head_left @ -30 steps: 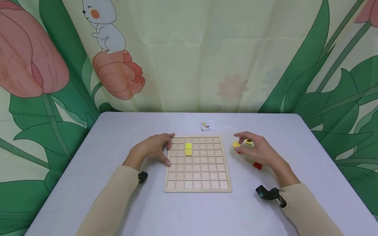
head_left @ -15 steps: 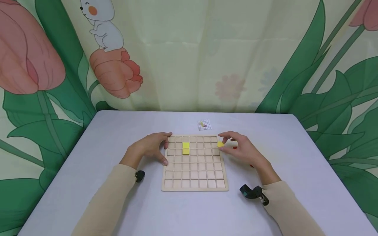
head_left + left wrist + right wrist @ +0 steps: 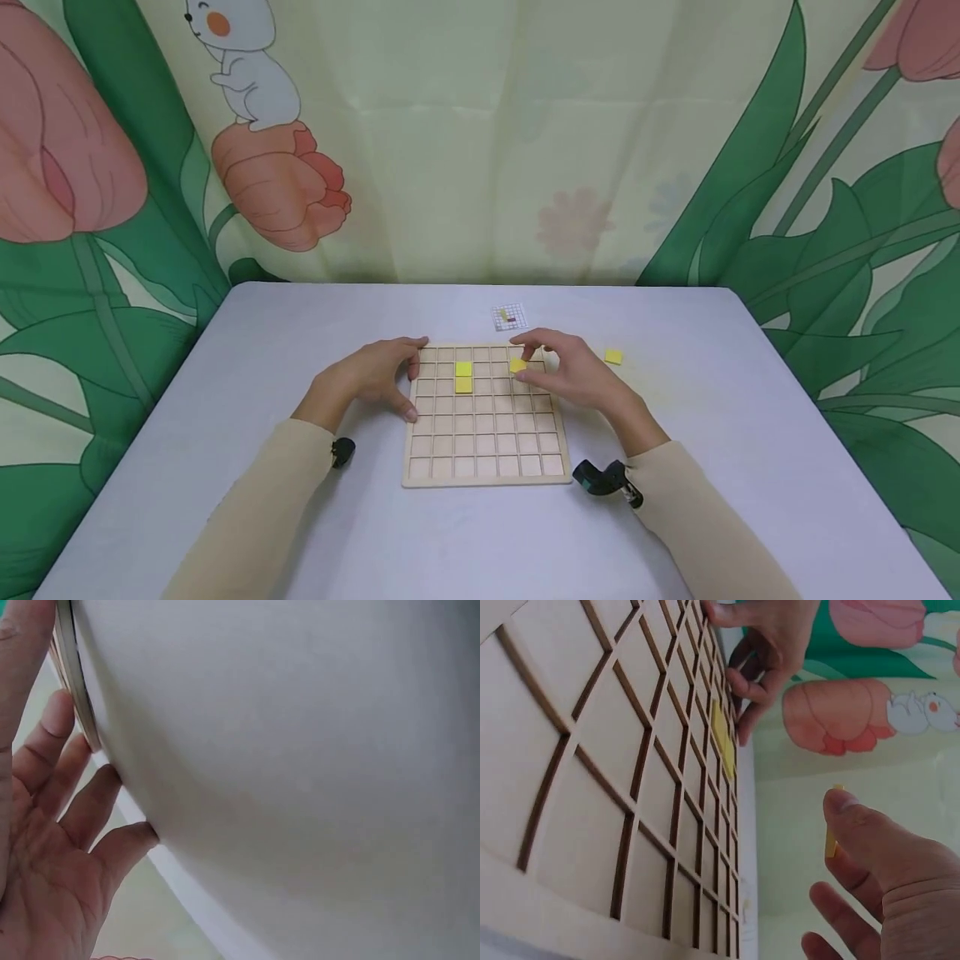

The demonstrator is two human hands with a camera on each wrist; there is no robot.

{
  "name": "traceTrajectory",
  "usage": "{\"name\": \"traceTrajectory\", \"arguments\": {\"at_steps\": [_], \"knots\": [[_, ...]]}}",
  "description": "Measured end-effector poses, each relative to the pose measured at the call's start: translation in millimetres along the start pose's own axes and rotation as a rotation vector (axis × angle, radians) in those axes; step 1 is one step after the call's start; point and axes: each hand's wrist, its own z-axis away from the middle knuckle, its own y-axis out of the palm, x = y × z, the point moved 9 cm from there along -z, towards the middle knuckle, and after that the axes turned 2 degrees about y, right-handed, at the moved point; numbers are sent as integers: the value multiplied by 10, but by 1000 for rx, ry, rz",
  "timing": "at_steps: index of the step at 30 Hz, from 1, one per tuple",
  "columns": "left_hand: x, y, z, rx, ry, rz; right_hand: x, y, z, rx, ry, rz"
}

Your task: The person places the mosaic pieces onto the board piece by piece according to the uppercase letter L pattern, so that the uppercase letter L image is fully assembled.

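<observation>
A wooden grid board [image 3: 476, 425] lies on the table. Two yellow square tiles [image 3: 464, 384] sit in it, one right behind the other, in the upper left part. My left hand [image 3: 362, 377] rests at the board's left edge, thumb and fingertips spread along the side; in the left wrist view its fingers [image 3: 94, 802] look relaxed. My right hand [image 3: 572, 375] is above the board's upper right part and pinches another yellow tile [image 3: 517, 365] between thumb and fingers. In the right wrist view this tile [image 3: 831, 841] shows edge-on, raised off the board.
One more yellow tile [image 3: 613, 357] lies on the table to the right of the board. Behind the board is a small printed grid card [image 3: 510, 317] with coloured squares. A patterned curtain [image 3: 450, 150] hangs behind the table [image 3: 300, 312].
My right hand has carried the yellow tile leftward from the loose tiles at the right to over the board. My left hand stays at the board's edge. The view has shifted slightly.
</observation>
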Motion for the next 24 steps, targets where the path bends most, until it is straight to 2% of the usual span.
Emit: {"name": "traceTrajectory", "arguments": {"at_steps": [5, 10, 16, 24], "knots": [[1, -8, 10, 0, 8, 10, 86, 83, -77, -2, -26, -7], [29, -10, 9, -5, -16, 13, 123, 219, -137, -3, -32, -29], [53, 5, 9, 2, -30, 22, 154, 432, -188, 45, -18, -44], [49, -2, -6, 8, -34, 23, 217, 574, -269, 72, -28, -22]]}}
